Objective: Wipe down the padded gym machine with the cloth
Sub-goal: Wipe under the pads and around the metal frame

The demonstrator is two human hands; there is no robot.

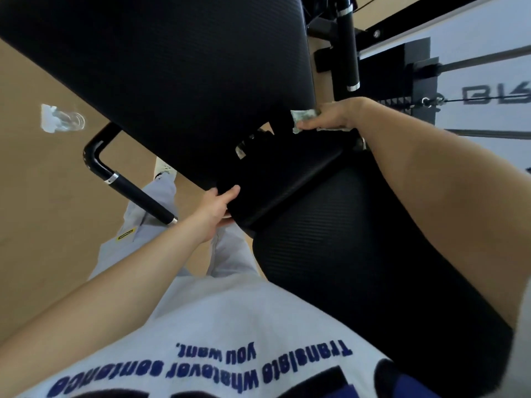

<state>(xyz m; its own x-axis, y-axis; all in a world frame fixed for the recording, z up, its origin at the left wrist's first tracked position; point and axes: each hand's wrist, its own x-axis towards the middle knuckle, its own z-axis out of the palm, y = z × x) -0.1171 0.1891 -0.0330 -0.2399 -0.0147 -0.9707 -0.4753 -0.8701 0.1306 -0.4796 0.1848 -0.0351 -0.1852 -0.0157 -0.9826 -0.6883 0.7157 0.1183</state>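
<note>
The right hand (330,117) is closed on the cloth (304,117), pressing it at the far edge of the small pad (287,173), beside the large pad (158,67); the left hand (219,206) grips that small pad's near edge. The cloth appears light, soft and crumpled, so it is best bunched in the palm. The padding looks firm, textured and fixed to the black frame (349,53), so brace at an edge.

Both arms outstretched, fingers (309,125) curled
</note>
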